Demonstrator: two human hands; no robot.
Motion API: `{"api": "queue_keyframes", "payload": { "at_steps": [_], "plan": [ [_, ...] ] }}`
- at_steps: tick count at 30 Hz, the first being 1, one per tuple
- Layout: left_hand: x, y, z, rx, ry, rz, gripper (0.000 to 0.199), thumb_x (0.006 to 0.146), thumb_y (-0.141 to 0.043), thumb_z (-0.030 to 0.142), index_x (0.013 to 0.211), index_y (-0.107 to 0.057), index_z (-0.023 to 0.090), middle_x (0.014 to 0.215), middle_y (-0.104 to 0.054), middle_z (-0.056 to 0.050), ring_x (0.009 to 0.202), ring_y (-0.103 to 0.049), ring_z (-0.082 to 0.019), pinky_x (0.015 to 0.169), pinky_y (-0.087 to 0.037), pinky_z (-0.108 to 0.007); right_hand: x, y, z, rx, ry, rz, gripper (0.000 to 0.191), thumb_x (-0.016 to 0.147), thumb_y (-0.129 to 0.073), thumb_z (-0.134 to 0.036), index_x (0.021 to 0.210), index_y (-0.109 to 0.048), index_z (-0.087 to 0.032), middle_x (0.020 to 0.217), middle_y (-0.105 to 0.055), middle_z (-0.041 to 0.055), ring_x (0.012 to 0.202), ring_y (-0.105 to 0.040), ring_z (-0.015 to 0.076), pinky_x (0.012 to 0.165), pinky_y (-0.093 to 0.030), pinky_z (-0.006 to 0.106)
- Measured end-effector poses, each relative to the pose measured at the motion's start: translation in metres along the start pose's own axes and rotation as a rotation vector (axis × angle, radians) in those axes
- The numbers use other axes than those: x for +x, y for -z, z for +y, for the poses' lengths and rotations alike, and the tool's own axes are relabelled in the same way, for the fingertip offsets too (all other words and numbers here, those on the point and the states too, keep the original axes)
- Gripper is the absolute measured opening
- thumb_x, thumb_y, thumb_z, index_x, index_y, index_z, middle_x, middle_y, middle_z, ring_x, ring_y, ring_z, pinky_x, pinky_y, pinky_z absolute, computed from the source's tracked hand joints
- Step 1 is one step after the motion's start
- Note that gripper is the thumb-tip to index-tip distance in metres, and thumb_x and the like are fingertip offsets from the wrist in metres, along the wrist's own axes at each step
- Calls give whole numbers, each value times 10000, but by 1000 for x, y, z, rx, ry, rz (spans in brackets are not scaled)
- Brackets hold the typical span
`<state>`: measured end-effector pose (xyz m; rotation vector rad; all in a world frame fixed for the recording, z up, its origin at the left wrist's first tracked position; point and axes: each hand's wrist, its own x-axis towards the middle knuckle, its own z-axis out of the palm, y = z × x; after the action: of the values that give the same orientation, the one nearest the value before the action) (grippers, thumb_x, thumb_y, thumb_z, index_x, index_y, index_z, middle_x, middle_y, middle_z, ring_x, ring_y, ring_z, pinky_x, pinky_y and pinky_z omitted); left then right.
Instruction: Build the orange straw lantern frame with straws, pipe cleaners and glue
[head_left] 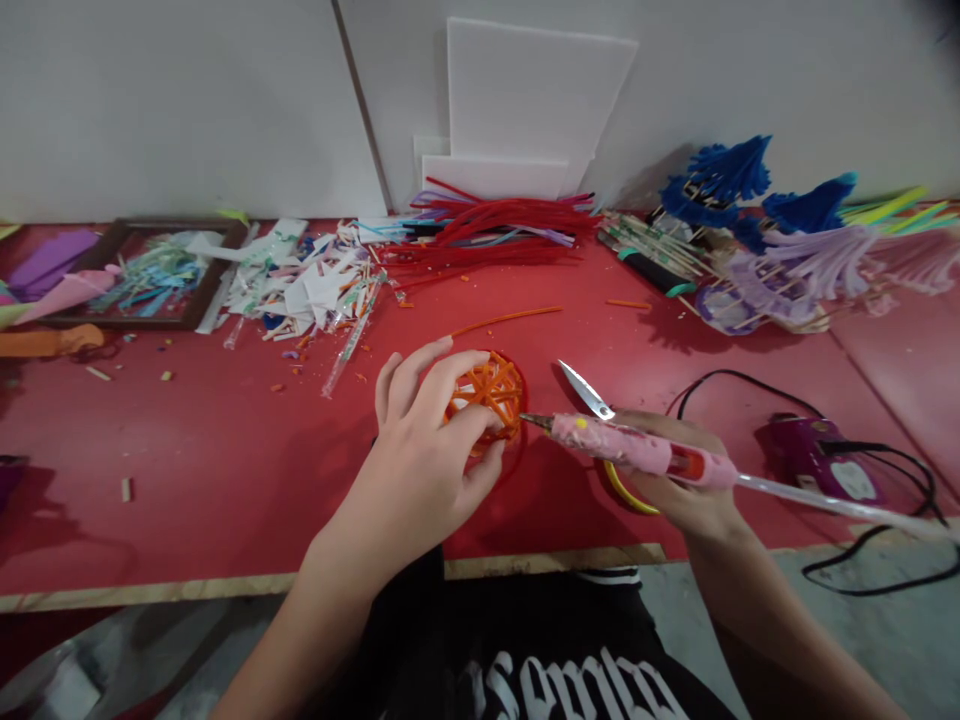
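A round orange lattice of pipe cleaners [491, 385] lies on the red table in the middle of the view. My left hand [427, 430] curls over its left side, with thumb and fingertips gripping the rim. In my right hand [690, 490] is a pink hot glue gun [622, 445], its dark nozzle at the lattice's right edge. A clear glue stick [825, 497] sticks out of the gun's back. Scissors [589, 390] lie under the gun and my right hand, partly hidden, with the blades and a yellow handle loop showing.
Red pipe cleaners [495, 230] are heaped at the back, by white boards [536, 100]. Scraps [315, 285] and a brown frame [232, 240] lie back left. Blue and lilac umbrella-like crafts [750, 230] stand back right. A purple box [817, 460] with a black cord sits at right.
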<state>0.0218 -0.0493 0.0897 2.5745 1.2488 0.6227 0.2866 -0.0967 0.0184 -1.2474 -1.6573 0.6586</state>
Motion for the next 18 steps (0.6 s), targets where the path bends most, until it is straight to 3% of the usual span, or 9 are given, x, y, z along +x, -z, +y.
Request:
{"api": "queue_keyframes", "payload": {
  "at_steps": [4, 18],
  "plan": [
    [-1, 0, -1, 1, 0, -3, 121, 872, -574, 203, 867, -693, 189, 1340, -519, -118, 1360, -345, -346, 1126, -259, -635, 6, -1, -8, -63, 164, -79, 179, 733, -628, -210, 909, -652, -239, 765, -709, 33, 603, -660, 185, 550, -539, 305],
    [-1, -1, -1, 5, -10, 3, 111, 868, -572, 199, 843, -679, 180, 1336, -519, -124, 1352, -351, -349, 1122, -271, -637, 7, -9, -13, -179, 257, -49, 176, 728, -519, -253, 882, -603, -245, 701, -640, 26, 596, -610, 185, 539, -500, 325]
  ]
}}
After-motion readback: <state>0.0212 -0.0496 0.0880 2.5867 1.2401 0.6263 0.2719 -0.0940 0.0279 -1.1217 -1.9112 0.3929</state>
